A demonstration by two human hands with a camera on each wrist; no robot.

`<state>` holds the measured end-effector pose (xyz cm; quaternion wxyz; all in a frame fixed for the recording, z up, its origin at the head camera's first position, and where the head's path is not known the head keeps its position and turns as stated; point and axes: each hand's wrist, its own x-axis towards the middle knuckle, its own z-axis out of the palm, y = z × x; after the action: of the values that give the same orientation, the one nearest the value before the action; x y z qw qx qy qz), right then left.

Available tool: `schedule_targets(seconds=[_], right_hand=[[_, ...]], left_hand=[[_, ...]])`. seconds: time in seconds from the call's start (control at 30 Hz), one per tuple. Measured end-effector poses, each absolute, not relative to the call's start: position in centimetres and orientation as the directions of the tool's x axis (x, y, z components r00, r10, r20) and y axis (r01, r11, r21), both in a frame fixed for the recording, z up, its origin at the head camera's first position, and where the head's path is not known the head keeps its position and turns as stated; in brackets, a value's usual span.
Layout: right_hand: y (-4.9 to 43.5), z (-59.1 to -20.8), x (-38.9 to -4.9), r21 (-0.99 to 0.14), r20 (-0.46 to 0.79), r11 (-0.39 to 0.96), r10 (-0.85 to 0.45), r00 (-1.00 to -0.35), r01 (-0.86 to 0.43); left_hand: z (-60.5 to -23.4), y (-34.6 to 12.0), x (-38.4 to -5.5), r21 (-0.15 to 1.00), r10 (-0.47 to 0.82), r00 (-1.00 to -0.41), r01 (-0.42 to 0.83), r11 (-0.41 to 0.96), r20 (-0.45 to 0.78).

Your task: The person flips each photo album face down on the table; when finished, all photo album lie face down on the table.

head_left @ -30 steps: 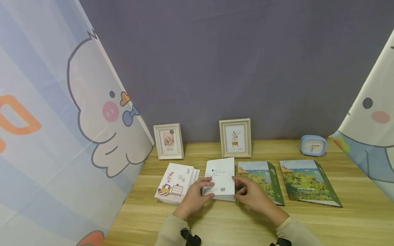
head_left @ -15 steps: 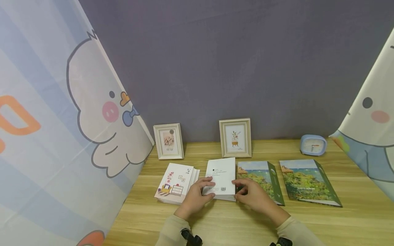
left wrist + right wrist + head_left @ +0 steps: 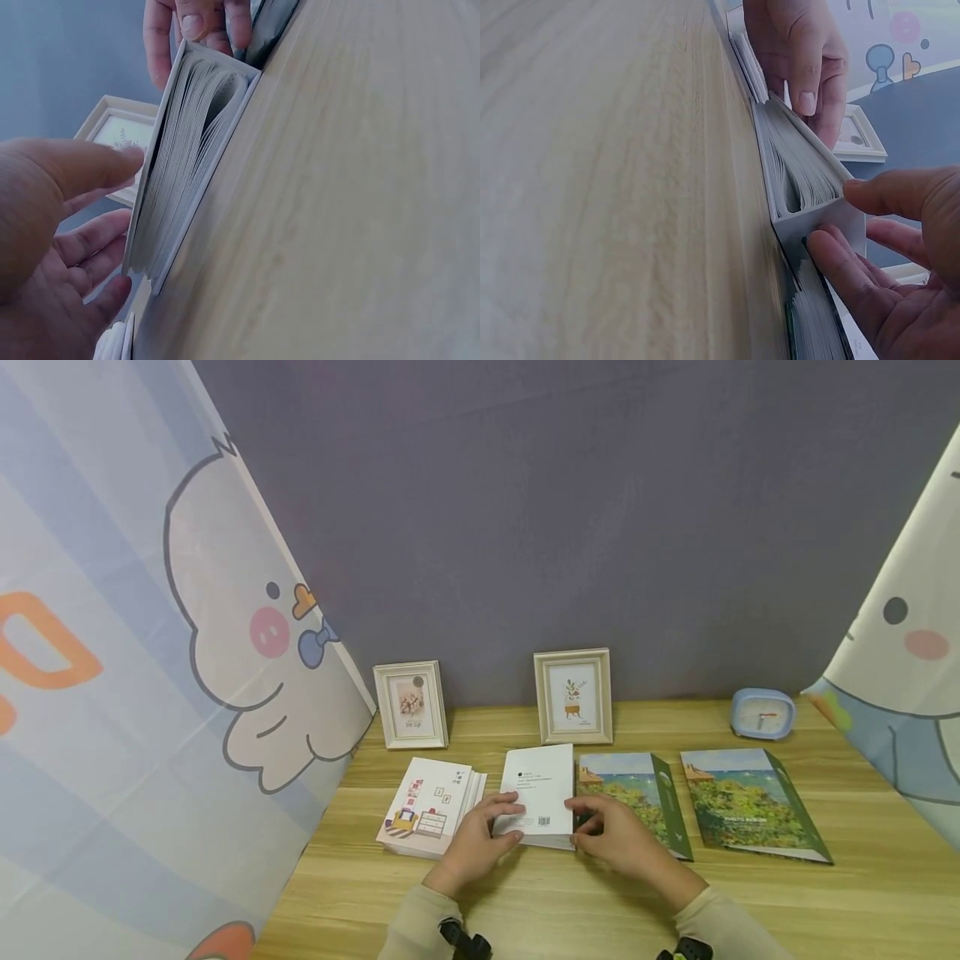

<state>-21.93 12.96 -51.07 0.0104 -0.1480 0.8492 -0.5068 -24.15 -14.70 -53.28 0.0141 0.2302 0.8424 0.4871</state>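
Observation:
A thick white photo album (image 3: 534, 789) lies on the wooden table, its back cover up with small print and a barcode. Its many pages (image 3: 187, 150) bulge between the covers in the left wrist view. My left hand (image 3: 474, 843) touches the left edge, fingers over the cover and thumb near the lower corner. At the right edge is my right hand (image 3: 611, 835). In the right wrist view, its thumb (image 3: 877, 191) meets the cover's corner and a finger (image 3: 840, 259) lies along the spine. Neither hand wraps round the album.
White albums (image 3: 423, 806) with a furniture drawing are stacked at left. Two green landscape photo albums (image 3: 630, 785) lie at right, the nearer one beside my right hand. Behind stand two picture frames (image 3: 573, 697) and a blue clock (image 3: 762, 714) before the grey backdrop.
Both hands and the white album stay almost still; since one second ago the album has shifted very slightly to the right.

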Motion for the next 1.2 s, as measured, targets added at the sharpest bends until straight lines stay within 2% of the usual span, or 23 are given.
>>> schedule_targets(seconds=[0.37, 0.8, 1.0, 1.2], right_hand=[[13.4, -49.6, -22.2, -0.826, 0.146, 0.498, -0.262, -0.954, -0.264], [11.4, -48.5, -22.7, -0.796, 0.248, 0.487, -0.279, -0.928, -0.359], [9.8, -48.3, -22.8, -0.769, 0.314, 0.467, -0.319, -0.894, -0.436], [7.9, -48.1, -23.2, -0.765, 0.291, 0.477, -0.344, -0.893, -0.433]], left_hand=[[-52.1, -16.8, -23.9, 0.797, 0.363, -0.882, 0.441, 0.414, 0.300], [-50.8, -21.7, -24.1, 0.836, 0.146, -0.887, 0.462, 0.296, 0.438], [-50.3, -24.5, -24.4, 0.852, 0.030, -0.899, 0.425, 0.306, 0.437], [-50.3, -27.4, -24.7, 0.870, -0.058, -0.911, 0.369, 0.327, 0.408]])
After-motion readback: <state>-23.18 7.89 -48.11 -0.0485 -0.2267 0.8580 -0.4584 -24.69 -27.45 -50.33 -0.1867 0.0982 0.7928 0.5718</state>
